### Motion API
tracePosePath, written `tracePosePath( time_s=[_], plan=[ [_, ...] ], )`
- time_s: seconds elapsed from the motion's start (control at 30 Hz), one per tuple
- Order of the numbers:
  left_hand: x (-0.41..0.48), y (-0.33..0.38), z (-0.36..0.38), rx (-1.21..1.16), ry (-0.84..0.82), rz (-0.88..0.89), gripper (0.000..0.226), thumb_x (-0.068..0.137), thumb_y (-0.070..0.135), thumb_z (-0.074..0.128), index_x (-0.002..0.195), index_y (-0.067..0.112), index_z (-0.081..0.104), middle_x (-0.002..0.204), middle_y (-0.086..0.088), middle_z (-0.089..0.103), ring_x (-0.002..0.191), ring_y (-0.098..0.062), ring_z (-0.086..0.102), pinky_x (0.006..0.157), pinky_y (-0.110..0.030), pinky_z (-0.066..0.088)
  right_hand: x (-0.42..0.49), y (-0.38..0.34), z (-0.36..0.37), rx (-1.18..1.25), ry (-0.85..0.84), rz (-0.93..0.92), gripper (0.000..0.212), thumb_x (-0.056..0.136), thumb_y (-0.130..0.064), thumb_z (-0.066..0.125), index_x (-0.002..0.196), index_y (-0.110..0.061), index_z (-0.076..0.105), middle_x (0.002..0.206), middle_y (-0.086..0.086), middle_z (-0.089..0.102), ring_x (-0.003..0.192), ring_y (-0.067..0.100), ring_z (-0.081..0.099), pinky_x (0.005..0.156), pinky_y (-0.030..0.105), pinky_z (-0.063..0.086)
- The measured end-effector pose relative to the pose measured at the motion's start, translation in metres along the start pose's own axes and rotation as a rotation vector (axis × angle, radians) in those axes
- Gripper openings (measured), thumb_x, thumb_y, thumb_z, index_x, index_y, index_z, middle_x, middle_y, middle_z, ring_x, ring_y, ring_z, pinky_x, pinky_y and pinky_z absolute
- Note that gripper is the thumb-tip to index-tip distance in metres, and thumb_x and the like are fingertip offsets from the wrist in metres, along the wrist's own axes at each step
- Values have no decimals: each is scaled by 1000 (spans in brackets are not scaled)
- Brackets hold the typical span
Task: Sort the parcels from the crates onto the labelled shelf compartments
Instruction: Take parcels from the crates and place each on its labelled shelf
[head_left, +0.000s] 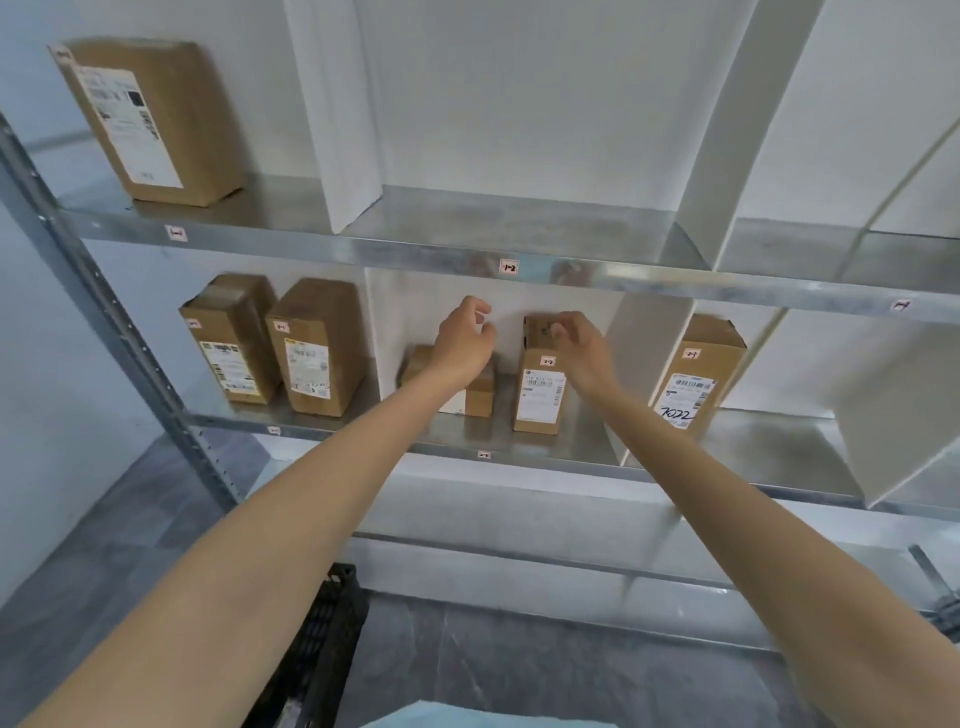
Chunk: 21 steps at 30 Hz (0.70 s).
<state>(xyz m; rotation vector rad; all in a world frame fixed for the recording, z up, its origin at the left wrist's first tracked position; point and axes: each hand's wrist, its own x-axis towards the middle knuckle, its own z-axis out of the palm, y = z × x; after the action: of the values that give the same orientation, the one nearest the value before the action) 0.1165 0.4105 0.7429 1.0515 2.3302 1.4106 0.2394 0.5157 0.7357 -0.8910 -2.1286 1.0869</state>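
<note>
Parcels sit in the lower shelf (519, 441) middle compartment: tall parcel (540, 400) upright, small parcel (480, 397) just left of it. Above the small parcel, left hand (462, 345) loosely curled, holding nothing. At the tall parcel's top, right hand (584, 351) fingers curled (gripping or only touching, can't tell).

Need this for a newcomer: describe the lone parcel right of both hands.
Start at the metal shelf, lower parcel row. Past the white divider right of the right hand stands one brown parcel. Unlike its neighbours, its label bears bold handwritten 7022.
</note>
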Motion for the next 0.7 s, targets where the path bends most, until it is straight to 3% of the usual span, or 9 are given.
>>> tracePosePath(
  time_s=[0.17,0.3,0.4,0.5,0.63,0.7],
  plan=[
    [-31,-9,-21,-37,87,-44,30,97,16,43,127,14,43,122,-8,53,97,-18,52,77,-26,42,-18,-21,24,10,-102,-26,31,101,-22,40,126,-10,54,128,6,56,119,21,50,87,17,31],
    [-59,-11,-36,-58,209,-72,34,98,15,44,131,15,39,119,-7,55,101,-19,54,81,-25,44,-33,-36,42,36,-199,-90,30,101,-21,38,125,-10,53,127,6,56,116,19,50,87,20,33],
    [-82,-9,-50,-45,321,-109,34,98,16,44,131,17,40,113,-2,54,94,-13,52,75,-19,42,-45,-49,56,70,-283,-144,30,101,-19,38,123,-7,54,125,6,57,113,18,51,86,20,33],
    [-110,-14,-69,14,451,-126,31,97,16,44,128,17,45,104,1,55,92,-12,53,75,-19,40,-62,-62,72,115,-352,-185,27,100,-17,41,120,-7,57,121,7,60,109,19,53,84,19,34],
    [-158,-41,-106,54,604,-207,25,98,16,43,121,16,50,98,0,57,86,-13,55,62,-11,37,-96,-75,96,136,-486,-222,29,100,-19,40,121,-10,58,119,4,60,104,15,53,86,23,39],
    [-186,-57,-125,50,650,-254,22,98,14,42,117,14,51,93,-1,56,80,-13,53,60,-15,38,-113,-80,112,128,-552,-245,29,101,-21,39,120,-12,58,118,3,60,103,14,52,91,27,41]
  ],
)
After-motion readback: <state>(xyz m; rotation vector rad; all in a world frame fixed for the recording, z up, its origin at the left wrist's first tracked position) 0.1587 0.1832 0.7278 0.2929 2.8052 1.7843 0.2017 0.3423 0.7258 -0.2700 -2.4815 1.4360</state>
